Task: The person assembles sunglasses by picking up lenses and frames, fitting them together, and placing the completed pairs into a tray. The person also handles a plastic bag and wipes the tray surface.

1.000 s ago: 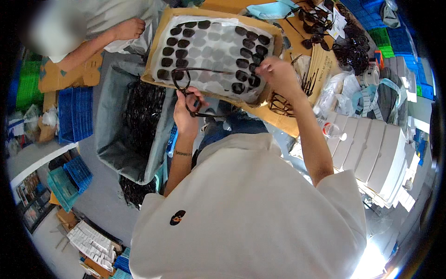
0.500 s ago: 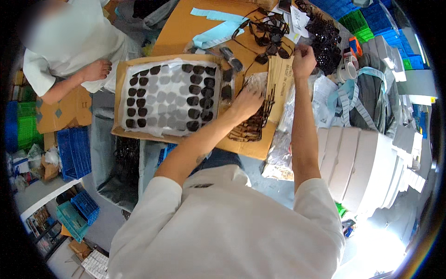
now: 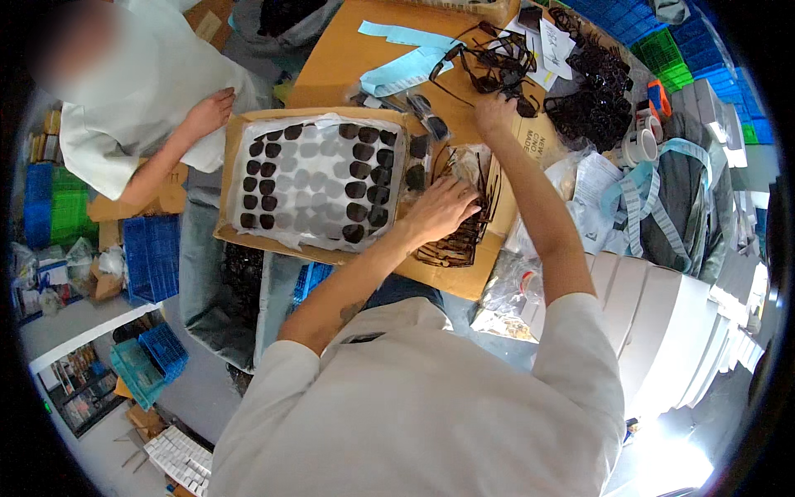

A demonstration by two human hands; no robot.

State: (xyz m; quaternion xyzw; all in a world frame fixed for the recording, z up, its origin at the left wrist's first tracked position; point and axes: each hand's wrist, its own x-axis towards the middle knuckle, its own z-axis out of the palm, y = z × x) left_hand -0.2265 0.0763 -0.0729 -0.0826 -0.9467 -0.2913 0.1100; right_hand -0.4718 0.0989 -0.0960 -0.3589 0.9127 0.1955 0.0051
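My left hand (image 3: 445, 209) bends over a row of brown glasses frames (image 3: 451, 251), its fingers closed on their upper part. Further up the table, my right hand (image 3: 497, 116) has its fingers bunched at the near edge of a tangle of dark sunglasses (image 3: 503, 70); the fingertips are partly hidden there. Left of my left hand lies a shallow cardboard box (image 3: 225, 178), lined with white sheet. Dark lenses (image 3: 356, 170) line its two sides, and paler grey ones fill the middle. Between box and frames lie more dark lenses in clear wrapping (image 3: 416, 161).
Light-blue strips (image 3: 406, 58) lie on the cardboard-covered table (image 3: 331, 58). A heap of shiny black pieces (image 3: 600, 83) sits at the far right, near white tape rolls (image 3: 639, 147). White boxes (image 3: 654, 323) stand at my right. Another person (image 3: 157, 91) is at the left, beyond a grey bin (image 3: 207, 290).
My right hand has come left from beside the black heap to the sunglasses tangle. My left hand stays at the brown frames. The whole view has shifted slightly.
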